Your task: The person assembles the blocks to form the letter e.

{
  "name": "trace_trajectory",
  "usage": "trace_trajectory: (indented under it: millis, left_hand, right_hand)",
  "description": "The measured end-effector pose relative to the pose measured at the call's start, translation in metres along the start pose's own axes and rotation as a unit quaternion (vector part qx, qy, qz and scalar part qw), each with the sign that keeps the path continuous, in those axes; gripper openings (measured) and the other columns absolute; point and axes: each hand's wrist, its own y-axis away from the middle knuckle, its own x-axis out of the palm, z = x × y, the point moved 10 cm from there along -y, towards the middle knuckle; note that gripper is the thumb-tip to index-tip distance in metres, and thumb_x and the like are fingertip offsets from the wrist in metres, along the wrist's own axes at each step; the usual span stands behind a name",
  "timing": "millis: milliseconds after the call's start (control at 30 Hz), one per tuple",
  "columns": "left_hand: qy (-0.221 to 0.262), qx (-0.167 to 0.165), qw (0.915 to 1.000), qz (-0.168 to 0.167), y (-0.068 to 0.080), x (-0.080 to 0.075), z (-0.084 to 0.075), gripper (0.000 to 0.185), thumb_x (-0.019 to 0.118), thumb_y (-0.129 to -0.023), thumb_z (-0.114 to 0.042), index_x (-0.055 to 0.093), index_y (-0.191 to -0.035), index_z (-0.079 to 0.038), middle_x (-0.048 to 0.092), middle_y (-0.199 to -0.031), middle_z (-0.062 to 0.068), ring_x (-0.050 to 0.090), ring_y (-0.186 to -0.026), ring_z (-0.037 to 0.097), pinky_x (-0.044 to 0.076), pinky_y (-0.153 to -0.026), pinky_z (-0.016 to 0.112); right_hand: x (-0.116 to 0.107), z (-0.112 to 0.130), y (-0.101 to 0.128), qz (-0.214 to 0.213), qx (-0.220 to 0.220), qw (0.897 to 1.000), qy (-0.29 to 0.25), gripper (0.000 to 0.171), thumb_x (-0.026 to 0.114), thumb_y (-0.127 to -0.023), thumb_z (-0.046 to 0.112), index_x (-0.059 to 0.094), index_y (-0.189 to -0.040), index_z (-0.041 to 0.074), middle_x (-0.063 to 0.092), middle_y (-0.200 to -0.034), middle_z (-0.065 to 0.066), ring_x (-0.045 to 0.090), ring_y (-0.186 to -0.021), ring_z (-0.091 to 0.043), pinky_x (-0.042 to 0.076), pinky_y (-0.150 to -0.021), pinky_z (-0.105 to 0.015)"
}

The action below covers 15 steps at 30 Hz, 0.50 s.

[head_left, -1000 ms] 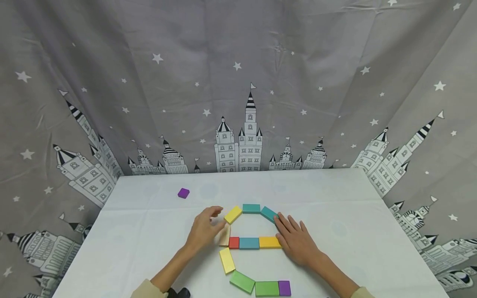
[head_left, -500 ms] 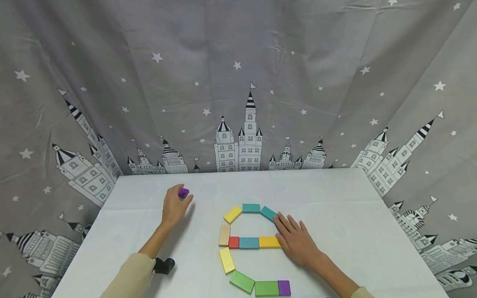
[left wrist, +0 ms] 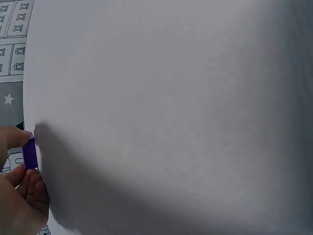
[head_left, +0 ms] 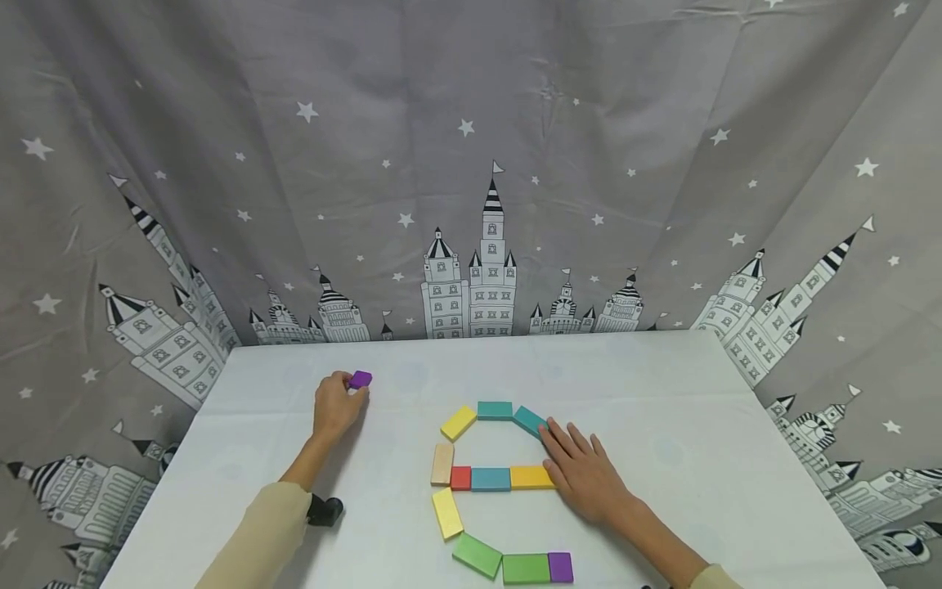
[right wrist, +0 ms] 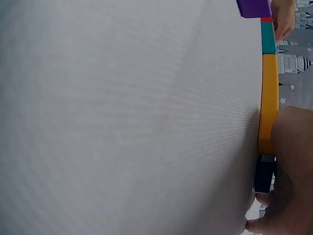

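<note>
My left hand (head_left: 338, 405) pinches a small purple block (head_left: 360, 379) near the back left of the table. In the left wrist view the purple block (left wrist: 30, 152) sits between thumb and fingers. My right hand (head_left: 589, 483) lies with straight fingers at the right side of a figure of coloured blocks. Its fingertips touch the slanted teal block (head_left: 530, 420), and the palm side covers the end of an orange block (head_left: 531, 477). Beyond the orange block (right wrist: 269, 103), a dark block (right wrist: 264, 174) shows beside the right hand in the right wrist view.
The figure also has a level teal block (head_left: 495, 411), yellow blocks (head_left: 459, 423), a plain wooden block (head_left: 442, 465), a red block (head_left: 460, 478), a blue block (head_left: 491, 478), green blocks (head_left: 526, 568) and another purple block (head_left: 560, 567). A grey castle-print curtain (head_left: 625, 123) hangs behind the white table (head_left: 721, 425).
My left hand has left the wooden block, moved back and left to the lone purple block, and now pinches it. The right hand has stayed in place.
</note>
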Motion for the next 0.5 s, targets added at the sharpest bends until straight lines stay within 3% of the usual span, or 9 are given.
trace_trajectory:
  millis: [300,500]
  left_hand:
    - [-0.003,0.021,0.9997,0.01,0.001,0.006,-0.005,0.042,0.062,-0.086,-0.012,0.057,-0.117,0.016,0.056,-0.101,0.026,0.053,-0.093,0.039,0.045,-0.083,0.052]
    - [0.015,0.067,0.9974,0.023,0.015,0.013,-0.027,0.04,0.068,-0.085,-0.013,0.059,-0.114,0.013,0.058,-0.103,0.025,0.054,-0.094,0.036,0.046,-0.084,0.049]
  right_hand:
    - [0.0,-0.001,-0.001,0.001,0.003,1.0,-0.007,0.055,0.038,-0.108,0.038,0.032,-0.157,0.014,0.027,-0.162,-0.006,0.026,-0.145,-0.038,0.022,-0.11,-0.065]
    - [-0.001,0.0,0.0,0.0,0.001,1.0,-0.011,0.055,0.037,-0.108,0.038,0.032,-0.157,0.014,0.028,-0.162,-0.006,0.026,-0.145,-0.038,0.022,-0.11,-0.065]
